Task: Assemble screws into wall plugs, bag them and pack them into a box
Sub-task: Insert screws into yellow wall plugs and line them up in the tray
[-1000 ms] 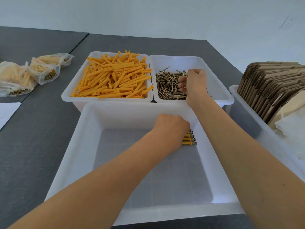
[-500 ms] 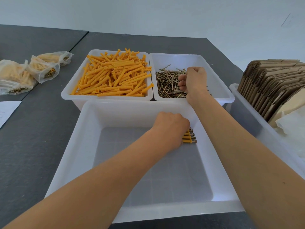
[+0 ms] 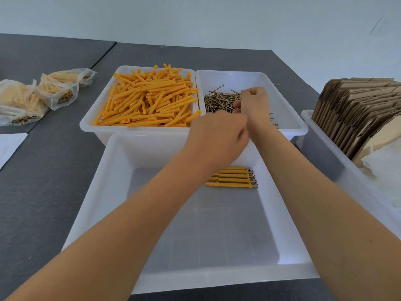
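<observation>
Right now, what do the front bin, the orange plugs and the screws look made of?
Front bin: translucent white plastic, semi-gloss; the dark table shows faintly through its floor.
Orange wall plugs: moulded plastic, matte, with ribbed shafts and flared ends.
Screws: metal, brassy-yellow, probably plated; thin threaded shanks glint.

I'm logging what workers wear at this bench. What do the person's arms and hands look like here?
Both forearms are bare, with no sleeves in view. The left hand and the right hand wear no gloves, and no watch, bracelet or ring shows. The left hand is motion-blurred, so fine detail there is unclear.
</observation>
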